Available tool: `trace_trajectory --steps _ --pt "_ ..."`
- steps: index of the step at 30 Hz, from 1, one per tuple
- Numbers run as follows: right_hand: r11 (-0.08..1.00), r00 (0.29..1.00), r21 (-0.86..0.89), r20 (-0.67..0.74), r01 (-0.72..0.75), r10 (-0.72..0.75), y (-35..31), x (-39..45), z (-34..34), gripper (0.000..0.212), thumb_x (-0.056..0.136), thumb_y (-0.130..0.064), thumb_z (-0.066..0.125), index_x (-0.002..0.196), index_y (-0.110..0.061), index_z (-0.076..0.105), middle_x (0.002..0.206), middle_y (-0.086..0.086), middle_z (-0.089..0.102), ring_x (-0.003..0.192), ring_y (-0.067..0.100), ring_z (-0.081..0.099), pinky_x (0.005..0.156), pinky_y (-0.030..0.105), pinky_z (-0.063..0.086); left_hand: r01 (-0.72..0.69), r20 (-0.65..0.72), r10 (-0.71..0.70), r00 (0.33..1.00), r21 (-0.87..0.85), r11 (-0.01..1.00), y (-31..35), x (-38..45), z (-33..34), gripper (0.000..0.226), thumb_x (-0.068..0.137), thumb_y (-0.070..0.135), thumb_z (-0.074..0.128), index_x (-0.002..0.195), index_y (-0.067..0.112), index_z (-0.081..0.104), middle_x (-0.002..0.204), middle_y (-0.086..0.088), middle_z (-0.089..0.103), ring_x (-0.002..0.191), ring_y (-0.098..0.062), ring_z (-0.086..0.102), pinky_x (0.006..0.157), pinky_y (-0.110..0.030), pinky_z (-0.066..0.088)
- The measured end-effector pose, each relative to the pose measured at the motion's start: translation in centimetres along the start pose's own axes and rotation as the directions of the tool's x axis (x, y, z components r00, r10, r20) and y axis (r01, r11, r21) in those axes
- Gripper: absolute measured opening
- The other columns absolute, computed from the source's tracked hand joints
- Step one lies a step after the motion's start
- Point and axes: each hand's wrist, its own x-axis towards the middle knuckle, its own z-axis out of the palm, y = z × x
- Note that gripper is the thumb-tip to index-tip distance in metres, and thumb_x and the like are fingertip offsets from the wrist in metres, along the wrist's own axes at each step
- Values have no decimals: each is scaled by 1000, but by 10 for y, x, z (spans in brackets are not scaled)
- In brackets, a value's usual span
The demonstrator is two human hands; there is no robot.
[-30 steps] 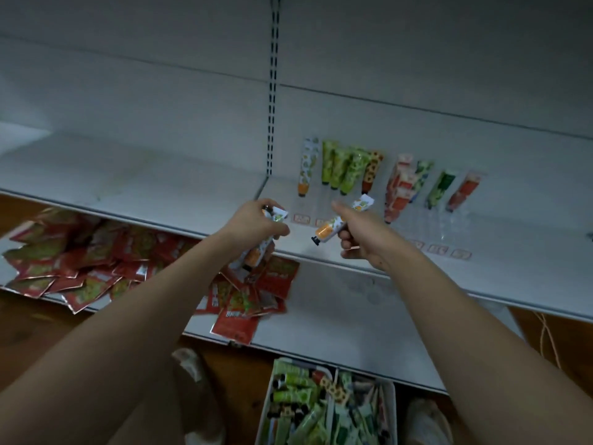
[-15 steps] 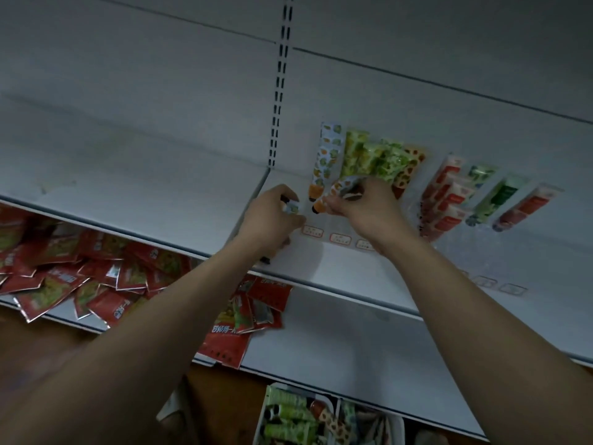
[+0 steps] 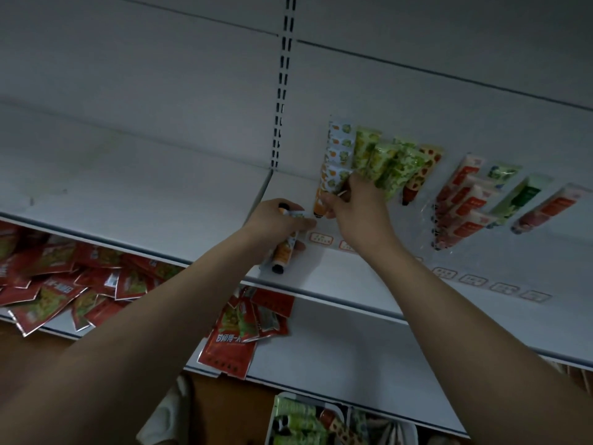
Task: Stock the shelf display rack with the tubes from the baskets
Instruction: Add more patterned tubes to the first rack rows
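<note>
Two hands work at mid-frame on the white shelf (image 3: 192, 200). Right hand (image 3: 359, 213) pinches an orange-patterned tube (image 3: 329, 187) at the left end of the standing row of tubes (image 3: 391, 162). Left hand (image 3: 276, 220) grips spare tubes (image 3: 284, 252). At the bottom of the frame sits the basket (image 3: 308, 422) of tubes.

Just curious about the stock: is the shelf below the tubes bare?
No, red packets lie heaped on the lower shelf, under the left hand.

Shop, white slotted shelving (image 3: 134, 187), price labels (image 3: 321, 238), displayed tubes (image 3: 394, 168), red sachets (image 3: 48, 284)
</note>
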Motion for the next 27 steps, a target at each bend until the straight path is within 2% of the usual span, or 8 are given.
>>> trace_trajectory --steps 3,8,12,15,18,22,24,27 --pt "997 999 -60 -3 40 -40 -2 2 3 10 94 -14 62 101 -11 55 93 2 59 82 16 58 56 3 35 -9 -10 9 1000 7 1000 -3 0 0 23 80 11 79 92 9 60 86 -12 64 50 -18 65 51 -28 55" --pt "995 998 -79 -11 57 -58 -1 1 6 21 94 -12 62 112 -3 58 96 1 56 85 11 52 58 11 33 -33 -12 33 999 -2 999 -5 -1 2 19 82 10 77 89 10 60 85 -12 62 50 -17 63 47 -25 53" --pt "997 999 -61 -35 37 -39 2 2 7 19 93 -10 62 111 -3 59 100 6 62 85 12 53 54 1 34 -34 -18 34 999 -10 999 -4 -1 2 17 82 8 76 87 11 60 87 -13 62 51 -18 63 46 -24 52" --pt "998 999 -55 -35 8 -10 3 3 6 21 93 -10 62 112 -2 60 104 8 64 86 12 54 57 8 34 -38 -17 38 999 -14 999 -4 -3 3 17 83 8 76 85 11 60 84 -13 62 49 -17 62 46 -25 52" --pt "997 999 -81 -42 -5 1 1 6 6 21 93 -9 62 112 -1 60 105 8 63 89 11 53 71 15 38 -40 -20 40 999 -26 999 -4 -3 4 17 83 8 76 88 9 60 84 -12 61 49 -17 62 45 -24 52" --pt "979 1000 -203 -9 7 -9 -2 2 22 12 91 -5 59 100 2 62 96 12 63 85 23 59 67 28 46 -49 -26 49 998 -15 999 -6 -4 3 17 83 8 75 89 7 60 84 -16 61 54 -21 62 46 -25 52" --pt "987 1000 -161 -9 3 -5 -1 -1 25 11 90 -4 59 98 1 64 96 14 66 84 23 60 71 32 51 -42 -29 42 999 -19 999 -8 -4 2 17 83 8 76 89 7 60 84 -15 61 56 -23 62 46 -27 53" --pt "997 999 -70 -47 -31 28 -4 0 17 12 90 -2 61 100 -1 68 99 11 68 88 18 60 77 28 51 -35 -18 35 999 -40 999 -4 -1 2 19 83 8 76 91 5 59 83 -16 61 55 -23 62 47 -27 54"
